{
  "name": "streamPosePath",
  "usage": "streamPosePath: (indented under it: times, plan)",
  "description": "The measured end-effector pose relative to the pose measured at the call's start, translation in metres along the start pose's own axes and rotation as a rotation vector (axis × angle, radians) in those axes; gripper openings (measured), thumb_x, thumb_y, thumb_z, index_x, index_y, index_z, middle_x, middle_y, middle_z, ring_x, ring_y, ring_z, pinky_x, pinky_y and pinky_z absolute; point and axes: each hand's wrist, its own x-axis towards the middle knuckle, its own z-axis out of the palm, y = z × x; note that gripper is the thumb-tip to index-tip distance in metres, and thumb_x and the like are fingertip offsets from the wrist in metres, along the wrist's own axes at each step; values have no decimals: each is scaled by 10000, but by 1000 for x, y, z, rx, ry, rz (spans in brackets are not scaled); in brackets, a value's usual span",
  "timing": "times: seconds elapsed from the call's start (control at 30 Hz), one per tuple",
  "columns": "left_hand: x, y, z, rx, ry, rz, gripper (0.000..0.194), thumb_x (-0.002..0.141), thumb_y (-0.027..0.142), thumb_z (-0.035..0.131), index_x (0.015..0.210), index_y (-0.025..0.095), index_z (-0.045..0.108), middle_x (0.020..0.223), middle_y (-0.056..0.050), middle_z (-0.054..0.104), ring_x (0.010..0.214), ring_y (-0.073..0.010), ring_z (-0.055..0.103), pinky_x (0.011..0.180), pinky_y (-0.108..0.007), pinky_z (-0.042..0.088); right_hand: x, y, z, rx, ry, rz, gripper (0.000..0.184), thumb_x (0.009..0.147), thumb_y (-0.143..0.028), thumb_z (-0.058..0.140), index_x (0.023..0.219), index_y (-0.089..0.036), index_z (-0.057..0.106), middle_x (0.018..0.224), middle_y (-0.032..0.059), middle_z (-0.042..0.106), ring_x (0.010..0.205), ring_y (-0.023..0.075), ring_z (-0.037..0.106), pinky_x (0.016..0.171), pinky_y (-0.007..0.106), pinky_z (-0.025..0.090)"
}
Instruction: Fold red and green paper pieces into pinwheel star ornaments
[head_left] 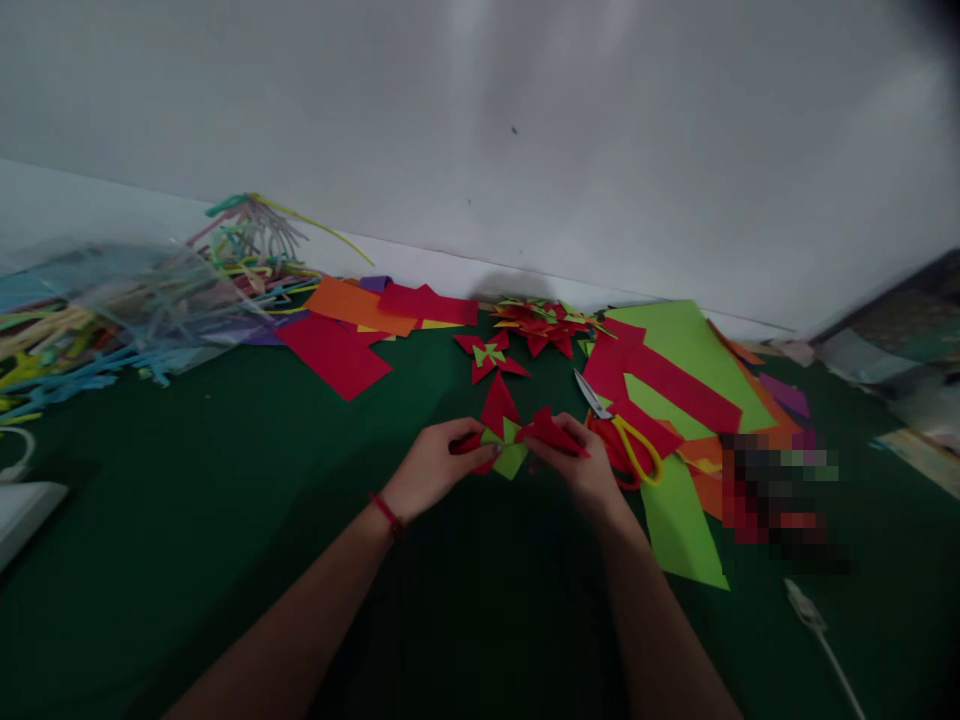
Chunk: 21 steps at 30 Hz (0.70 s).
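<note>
Between my two hands is a paper pinwheel star [510,458] with red points and a green centre. My left hand [442,462] pinches its left side, thumb on top near the green part. On the other side my right hand [574,455] is closed on a red point of the same star. Just beyond lies a finished-looking red star [491,355] with a green middle, flat on the table. Scissors [634,445] with yellow and red handles rest beside my right hand, on red paper. My fingertips partly hide the star's edges.
A heap of similar stars [544,322] sits near the wall. Red paper [337,355] and orange paper [360,308] lie back left, green sheets [686,520] at right. A plastic bag of pipe cleaners [142,310] fills the far left. A white cable [821,630] lies front right.
</note>
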Motion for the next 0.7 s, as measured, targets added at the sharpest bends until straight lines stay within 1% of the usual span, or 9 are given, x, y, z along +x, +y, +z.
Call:
streamPosePath:
  times: [0.1, 0.2, 0.27, 0.37, 0.43, 0.53, 0.57, 0.6, 0.7]
  plan:
    - [1, -1, 1, 8, 33, 6, 208, 756, 362, 526, 772, 162, 582, 678, 21, 558, 613, -117, 501, 554, -214, 356, 1, 4, 7, 40, 39, -15, 185, 646, -271, 687, 687, -185, 528, 654, -35, 559, 560, 118, 530, 488, 249, 491]
    - [2, -3, 1, -49, 54, -12, 209, 753, 349, 535, 829, 165, 596, 758, -7, 612, 676, -138, 555, 595, -228, 399, 3, 10, 14, 57, 128, -48, 193, 640, -272, 691, 642, -179, 523, 596, -49, 543, 536, 113, 530, 486, 243, 484]
    - [4, -6, 0, -115, 179, -18, 244, 756, 357, 535, 899, 168, 592, 862, -38, 635, 784, -161, 584, 679, -252, 430, 5, 13, 17, 63, 237, -68, 188, 633, -264, 698, 644, -175, 532, 590, -52, 547, 518, 106, 534, 488, 235, 475]
    - [7, -10, 0, -189, 456, -9, 300, 751, 372, 543, 964, 162, 561, 965, -71, 627, 910, -181, 581, 791, -294, 433, 8, 17, 18, 140, 445, -86, 202, 620, -262, 706, 698, -176, 541, 644, -41, 565, 531, 109, 547, 484, 234, 472]
    - [9, -12, 5, -259, 472, -38, 327, 728, 371, 573, 966, 148, 552, 963, -86, 632, 898, -189, 595, 790, -310, 449, 9, 19, 20, 213, 531, -101, 221, 619, -266, 704, 739, -177, 541, 672, -33, 570, 549, 113, 551, 494, 240, 478]
    - [9, -13, 21, -407, 216, -73, 327, 705, 318, 609, 980, 145, 577, 989, -97, 645, 908, -196, 603, 794, -312, 464, 7, 21, 26, 266, 503, -116, 210, 621, -256, 700, 743, -182, 547, 671, -35, 572, 578, 114, 551, 536, 246, 482]
    - [8, -13, 27, -453, 195, -59, 308, 691, 291, 625, 959, 144, 594, 983, -93, 653, 909, -197, 605, 797, -306, 466, 5, 21, 29, 259, 460, -120, 194, 626, -251, 696, 739, -184, 553, 667, -36, 574, 589, 115, 552, 550, 248, 480]
    - [7, -12, 32, -483, 198, -60, 293, 674, 268, 641, 936, 139, 608, 965, -89, 662, 891, -200, 614, 791, -308, 473, 4, 20, 32, 238, 410, -128, 174, 635, -248, 689, 732, -184, 560, 661, -37, 574, 596, 116, 552, 562, 251, 477]
    - [4, -9, 39, -505, 316, -92, 220, 690, 258, 624, 866, 127, 628, 900, -77, 682, 786, -193, 640, 717, -304, 502, -1, 16, 35, 98, 303, -187, 119, 662, -245, 669, 725, -182, 589, 705, -18, 592, 654, 129, 563, 622, 272, 474]
